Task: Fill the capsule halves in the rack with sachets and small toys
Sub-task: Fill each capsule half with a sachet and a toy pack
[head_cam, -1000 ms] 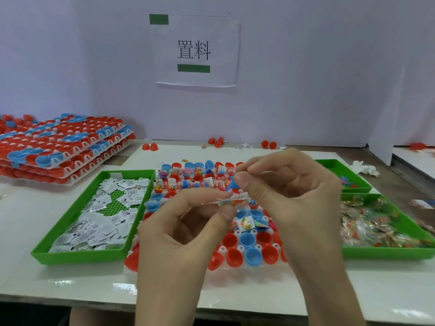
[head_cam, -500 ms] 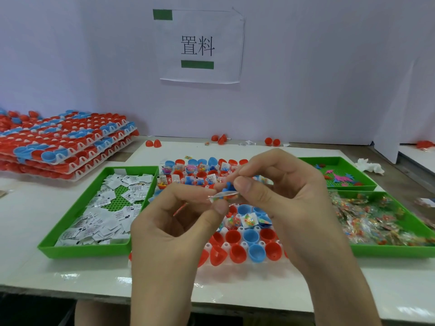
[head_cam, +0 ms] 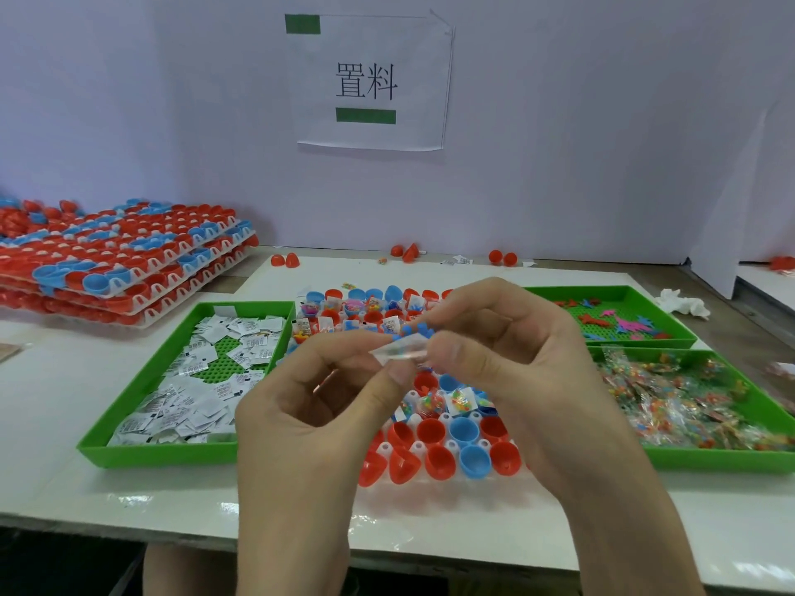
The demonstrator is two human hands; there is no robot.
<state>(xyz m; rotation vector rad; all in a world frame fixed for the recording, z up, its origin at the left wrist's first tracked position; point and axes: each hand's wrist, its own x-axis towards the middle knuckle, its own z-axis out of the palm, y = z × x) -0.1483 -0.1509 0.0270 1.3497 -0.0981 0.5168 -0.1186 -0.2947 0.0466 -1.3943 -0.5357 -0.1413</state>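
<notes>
Two hands meet over the bench (head_cam: 172, 501). The left hand (head_cam: 309, 402) and the right hand (head_cam: 516, 372) each pinch one end of a small clear sachet (head_cam: 398, 351) between thumb and forefinger, other fingers loosely curled, holding it in the air above the middle of the white rack (head_cam: 449, 446). Something blue shows at the fingertips just behind the sachet (a toy in the grip or a capsule half beyond, it cannot be told).

Below, the far rows of red and blue capsule halves (head_cam: 463, 430) already carry sachets and bright toys. The two rows nearest the person stand empty, so this rack looks rather more than half done. A green tray of paper sachets (head_cam: 142, 455) lies just left of the rack. To the right, a near tray of clear packets (head_cam: 710, 462) holds coloured pieces, and a far tray (head_cam: 602, 291) behind it holds flat coloured shapes. A stack of racks (head_cam: 129, 268) with more capsule halves sits at far left, and a paper sign (head_cam: 370, 83) hangs on the wall.

The sachet looks feather-light, thin, limp and slick, likely to buckle or slip if taken by one corner. A pinch on its sealed ends, as here, seems the safest hold. It probably needs folding or gentle pressing to sit inside a cup without tipping the loosely seated halves.
</notes>
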